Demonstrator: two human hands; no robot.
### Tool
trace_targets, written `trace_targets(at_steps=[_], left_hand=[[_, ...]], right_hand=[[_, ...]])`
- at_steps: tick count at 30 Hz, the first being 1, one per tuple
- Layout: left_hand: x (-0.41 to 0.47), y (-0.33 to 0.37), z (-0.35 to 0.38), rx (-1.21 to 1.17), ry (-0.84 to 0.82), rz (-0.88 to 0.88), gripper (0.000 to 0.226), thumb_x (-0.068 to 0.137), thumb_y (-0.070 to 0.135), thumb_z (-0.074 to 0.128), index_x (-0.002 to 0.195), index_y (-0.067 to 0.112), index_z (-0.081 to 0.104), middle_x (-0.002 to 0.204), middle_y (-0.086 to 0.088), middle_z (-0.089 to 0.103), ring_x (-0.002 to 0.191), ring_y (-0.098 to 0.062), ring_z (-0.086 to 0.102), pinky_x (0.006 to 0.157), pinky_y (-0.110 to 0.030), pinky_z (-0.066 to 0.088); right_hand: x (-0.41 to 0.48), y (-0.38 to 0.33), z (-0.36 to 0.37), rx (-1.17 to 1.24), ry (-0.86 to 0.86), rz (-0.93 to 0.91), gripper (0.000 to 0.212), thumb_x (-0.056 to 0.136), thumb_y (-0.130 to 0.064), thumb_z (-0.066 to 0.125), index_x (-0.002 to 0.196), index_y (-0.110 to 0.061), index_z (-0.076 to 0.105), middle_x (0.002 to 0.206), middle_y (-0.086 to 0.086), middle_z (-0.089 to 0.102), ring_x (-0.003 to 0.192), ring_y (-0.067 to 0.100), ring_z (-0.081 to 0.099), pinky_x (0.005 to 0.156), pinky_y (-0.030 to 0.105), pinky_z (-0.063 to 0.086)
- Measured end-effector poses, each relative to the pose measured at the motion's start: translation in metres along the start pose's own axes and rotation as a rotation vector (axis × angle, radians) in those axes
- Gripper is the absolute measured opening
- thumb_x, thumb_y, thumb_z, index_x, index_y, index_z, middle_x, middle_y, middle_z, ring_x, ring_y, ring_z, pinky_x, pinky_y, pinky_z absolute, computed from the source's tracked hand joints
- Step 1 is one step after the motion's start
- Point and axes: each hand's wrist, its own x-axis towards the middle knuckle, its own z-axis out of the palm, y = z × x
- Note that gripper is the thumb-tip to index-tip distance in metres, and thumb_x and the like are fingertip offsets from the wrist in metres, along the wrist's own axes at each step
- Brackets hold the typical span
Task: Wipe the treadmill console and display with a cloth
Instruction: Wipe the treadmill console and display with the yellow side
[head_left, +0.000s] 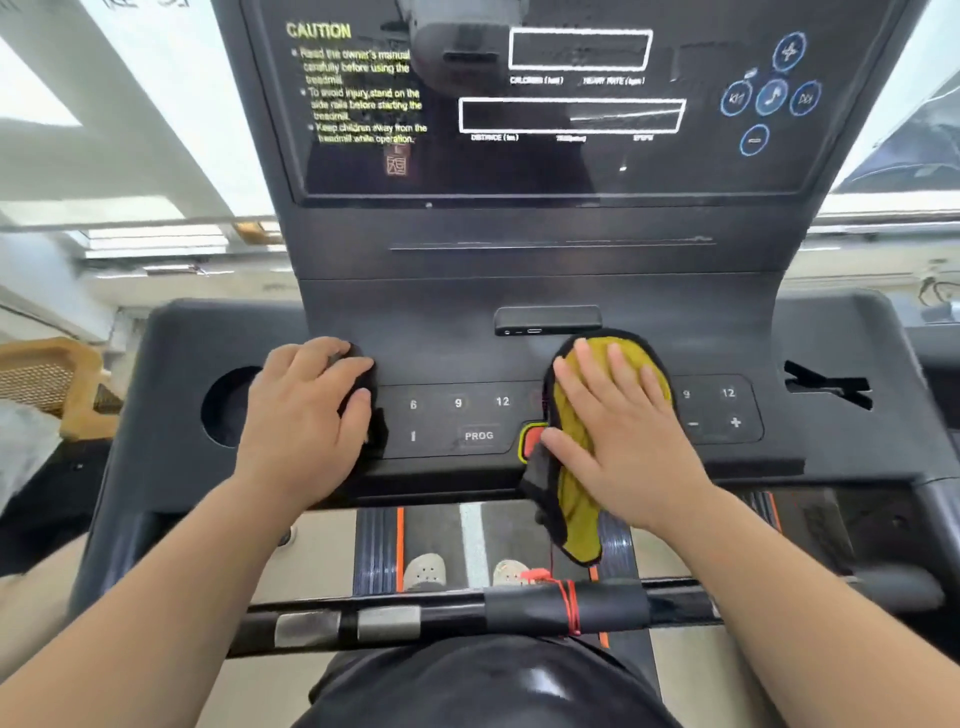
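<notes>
The dark treadmill console (467, 358) fills the middle of the view, and its glossy display (545, 104) stands upright behind it. My right hand (623, 431) lies flat, fingers spread, on a yellow cloth with black edging (576, 525). That cloth covers the right part of the button panel (467, 421) and hangs over the console's near edge. My left hand (306, 421) presses on a black cloth (363, 395) at the panel's left end. Most of the black cloth is hidden under the hand.
A round cup holder (228, 400) sits left of my left hand. A red stop button (532, 439) peeks out beside the yellow cloth. A black handlebar (467, 613) with red cord crosses below. The belt and my shoes (426, 569) show underneath.
</notes>
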Motion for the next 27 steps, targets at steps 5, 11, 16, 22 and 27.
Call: trace_targets(at_steps=[5, 11, 16, 22, 27], left_hand=[[-0.003, -0.025, -0.01, 0.03, -0.049, 0.124, 0.048, 0.093, 0.04, 0.041, 0.121, 0.015, 0.071, 0.133, -0.005, 0.063, 0.12, -0.034, 0.053, 0.1, -0.051, 0.039], [-0.002, -0.06, -0.016, 0.09, -0.034, 0.063, 0.049, 0.095, 0.039, 0.041, 0.131, 0.015, 0.063, 0.138, -0.009, 0.059, 0.131, -0.034, 0.049, 0.109, -0.059, 0.03], [0.014, -0.087, -0.015, 0.092, -0.127, 0.041, 0.054, 0.095, 0.042, 0.035, 0.134, 0.014, 0.06, 0.14, -0.009, 0.056, 0.132, -0.034, 0.048, 0.11, -0.06, 0.033], [0.022, -0.1, -0.022, 0.035, -0.127, 0.114, 0.051, 0.096, 0.04, 0.037, 0.13, 0.015, 0.064, 0.134, -0.006, 0.061, 0.123, -0.031, 0.052, 0.1, -0.051, 0.041], [0.023, -0.12, -0.023, -0.057, -0.124, 0.123, 0.05, 0.096, 0.038, 0.037, 0.127, 0.012, 0.067, 0.133, -0.008, 0.062, 0.124, -0.032, 0.054, 0.104, -0.053, 0.042]], right_hand=[[0.021, -0.077, -0.002, -0.03, -0.007, -0.068, 0.089, 0.093, -0.077, 0.005, 0.165, -0.025, 0.008, 0.174, -0.001, -0.001, 0.16, 0.033, -0.001, 0.128, 0.056, 0.003], [0.051, -0.165, 0.01, -0.115, -0.071, -0.414, 0.084, 0.097, -0.076, 0.015, 0.165, -0.028, 0.002, 0.172, -0.006, -0.007, 0.159, 0.026, -0.013, 0.127, 0.055, -0.009], [0.033, -0.135, 0.013, -0.077, -0.048, -0.274, 0.083, 0.096, -0.078, 0.015, 0.164, -0.033, 0.002, 0.172, -0.007, -0.011, 0.158, 0.032, -0.017, 0.127, 0.059, -0.006], [0.058, -0.159, 0.006, -0.038, 0.028, 0.241, 0.102, 0.088, -0.083, -0.009, 0.164, -0.016, -0.005, 0.171, 0.017, -0.013, 0.154, 0.051, -0.01, 0.124, 0.063, -0.004], [0.085, -0.211, 0.005, -0.066, -0.003, -0.251, 0.084, 0.097, -0.077, 0.018, 0.165, -0.029, 0.003, 0.172, -0.001, -0.015, 0.156, 0.033, -0.023, 0.125, 0.059, -0.01]])
